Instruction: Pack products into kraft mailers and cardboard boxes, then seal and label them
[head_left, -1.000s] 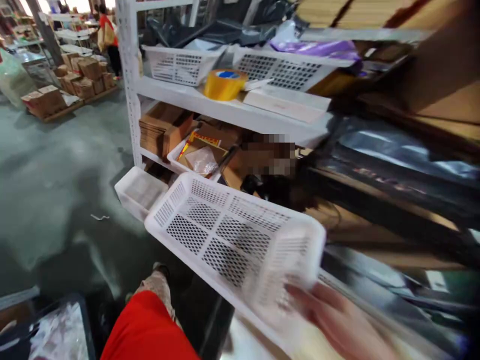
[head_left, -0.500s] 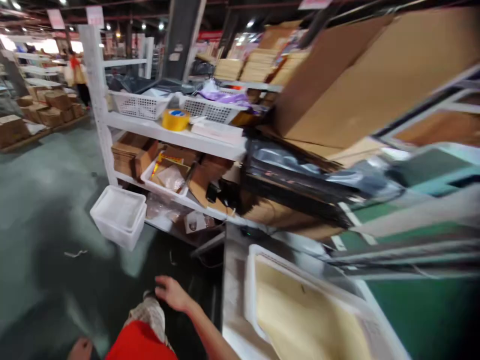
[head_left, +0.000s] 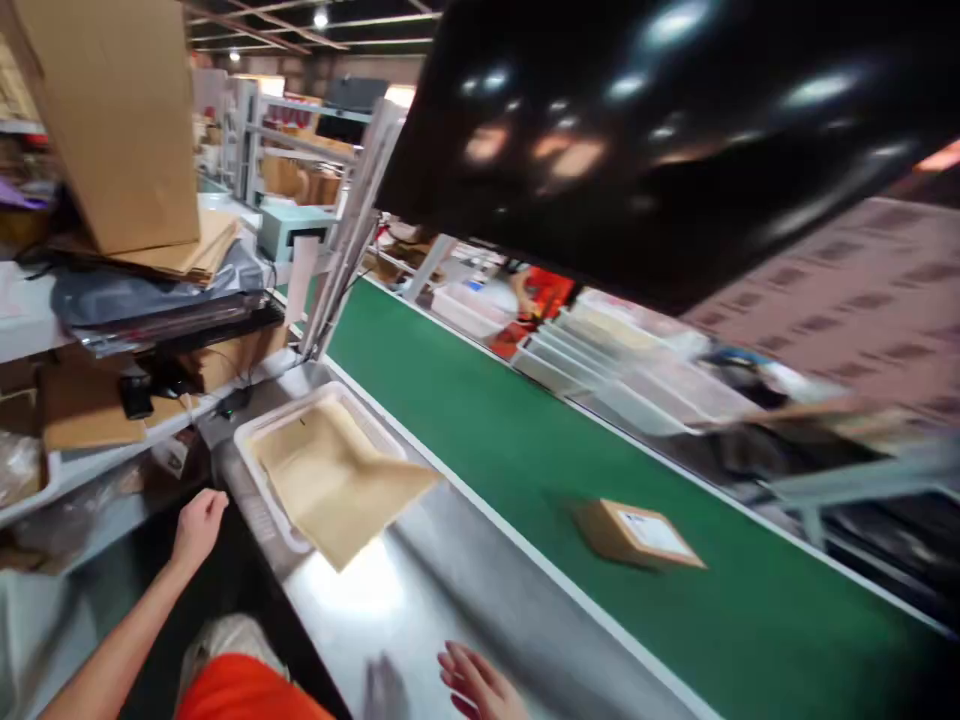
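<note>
My left hand (head_left: 199, 522) is in the air beside the near edge of the metal table, its fingers curled together with nothing visible in them. My right hand (head_left: 480, 680) hovers over the shiny metal table (head_left: 352, 610) at the bottom of the view, fingers apart and holding nothing. Between and beyond my hands lies a white plastic tray (head_left: 251, 445) with tan paper envelopes or sheets (head_left: 330, 480) in it; one flap sticks out over the tray's right side. Neither hand touches the tray.
A green conveyor belt (head_left: 480, 400) runs behind the table, carrying a labelled cardboard box (head_left: 637, 535). A large black screen (head_left: 637, 130) hangs overhead. Shelves with a big cardboard sheet (head_left: 127, 130) stand left. Across the belt are white bins (head_left: 592, 370) and a person in orange (head_left: 544, 295).
My view has swung to the right, bringing the belt, its box and the black screen into sight. My right hand has moved from beside my leg to over the table; my left hand has risen.
</note>
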